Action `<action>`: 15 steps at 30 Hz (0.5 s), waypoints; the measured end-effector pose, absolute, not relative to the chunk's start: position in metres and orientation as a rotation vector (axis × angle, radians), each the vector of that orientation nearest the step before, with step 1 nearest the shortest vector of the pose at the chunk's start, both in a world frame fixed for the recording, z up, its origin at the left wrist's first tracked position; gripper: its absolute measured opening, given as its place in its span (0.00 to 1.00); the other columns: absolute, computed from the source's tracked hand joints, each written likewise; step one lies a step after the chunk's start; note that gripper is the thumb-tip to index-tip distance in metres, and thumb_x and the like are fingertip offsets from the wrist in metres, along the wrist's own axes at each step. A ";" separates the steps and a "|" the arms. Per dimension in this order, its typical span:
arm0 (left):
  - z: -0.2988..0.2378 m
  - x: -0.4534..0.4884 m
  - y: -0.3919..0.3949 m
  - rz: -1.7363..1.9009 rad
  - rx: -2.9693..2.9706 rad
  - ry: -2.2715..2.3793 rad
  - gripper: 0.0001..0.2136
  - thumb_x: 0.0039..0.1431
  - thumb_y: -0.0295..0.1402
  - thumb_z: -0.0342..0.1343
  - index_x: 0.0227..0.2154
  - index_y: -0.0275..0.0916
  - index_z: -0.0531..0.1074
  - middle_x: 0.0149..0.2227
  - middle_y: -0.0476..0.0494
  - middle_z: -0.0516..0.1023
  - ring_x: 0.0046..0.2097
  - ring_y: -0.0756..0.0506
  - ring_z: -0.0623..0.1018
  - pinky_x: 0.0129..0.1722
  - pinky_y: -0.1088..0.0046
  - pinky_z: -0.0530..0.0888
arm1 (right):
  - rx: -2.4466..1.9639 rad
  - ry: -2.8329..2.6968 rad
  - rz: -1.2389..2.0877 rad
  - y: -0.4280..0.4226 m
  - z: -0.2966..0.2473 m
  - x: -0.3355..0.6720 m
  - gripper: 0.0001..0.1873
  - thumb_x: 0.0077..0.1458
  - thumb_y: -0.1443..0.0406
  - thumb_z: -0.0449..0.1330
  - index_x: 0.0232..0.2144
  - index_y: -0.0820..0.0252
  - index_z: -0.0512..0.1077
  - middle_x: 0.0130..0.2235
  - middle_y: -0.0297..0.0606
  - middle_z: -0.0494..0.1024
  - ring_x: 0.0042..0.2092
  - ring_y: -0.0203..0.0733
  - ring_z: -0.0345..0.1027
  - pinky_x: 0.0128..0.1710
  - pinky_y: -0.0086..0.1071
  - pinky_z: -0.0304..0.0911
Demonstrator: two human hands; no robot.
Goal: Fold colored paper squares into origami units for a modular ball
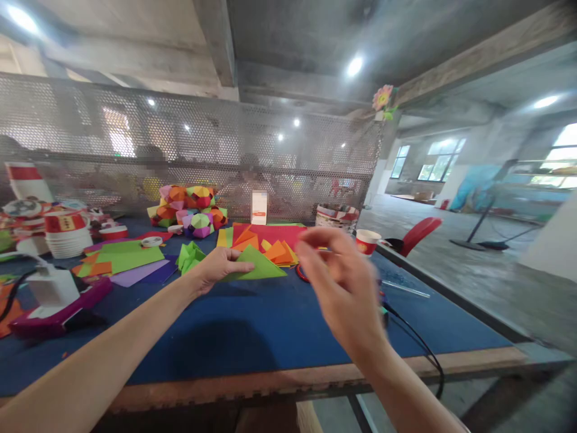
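Note:
My left hand [215,267] reaches across the blue table [252,328] and pinches a folded green paper triangle [258,266] that rests on the tabletop. My right hand [343,282] is raised above the table, nearer to me, blurred by motion, fingers loosely curled with nothing seen in them. Behind the green triangle lies a pile of folded orange and yellow pieces [274,249] on red sheets [279,233].
Folded green pieces [189,254] and green, purple and orange sheets [124,258] lie left. Multicoloured paper balls [189,210] stand at the back before a mesh screen [189,144]. A red paper cup [367,242], black cable [419,346], tape roll [152,242] and glue gun stand [51,288] are nearby.

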State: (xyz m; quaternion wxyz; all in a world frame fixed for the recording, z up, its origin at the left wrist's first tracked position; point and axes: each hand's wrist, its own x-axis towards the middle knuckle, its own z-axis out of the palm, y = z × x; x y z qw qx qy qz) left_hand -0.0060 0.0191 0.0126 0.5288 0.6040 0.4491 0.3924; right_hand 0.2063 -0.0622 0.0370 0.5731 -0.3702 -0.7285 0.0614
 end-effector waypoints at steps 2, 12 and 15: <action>0.014 -0.005 0.019 0.883 1.443 1.058 0.17 0.35 0.39 0.76 0.29 0.34 0.84 0.29 0.42 0.84 0.29 0.47 0.78 0.34 0.72 0.73 | -0.971 -1.716 0.251 -0.037 0.031 0.200 0.13 0.66 0.58 0.58 0.43 0.62 0.75 0.45 0.45 0.80 0.44 0.43 0.73 0.45 0.38 0.69; 0.007 -0.003 0.021 0.810 1.613 1.122 0.15 0.37 0.42 0.72 0.21 0.35 0.80 0.19 0.52 0.72 0.22 0.53 0.63 0.24 0.75 0.56 | -1.111 -1.973 0.715 0.037 -0.008 0.187 0.28 0.51 0.44 0.67 0.20 0.60 0.66 0.21 0.29 0.64 0.27 0.32 0.56 0.28 0.29 0.50; 0.006 -0.001 0.021 0.800 1.638 1.120 0.14 0.39 0.42 0.71 0.20 0.36 0.78 0.19 0.52 0.71 0.23 0.53 0.63 0.25 0.75 0.56 | -1.069 -1.908 0.664 0.032 -0.016 0.187 0.26 0.53 0.47 0.66 0.21 0.60 0.66 0.22 0.29 0.63 0.27 0.33 0.54 0.27 0.29 0.50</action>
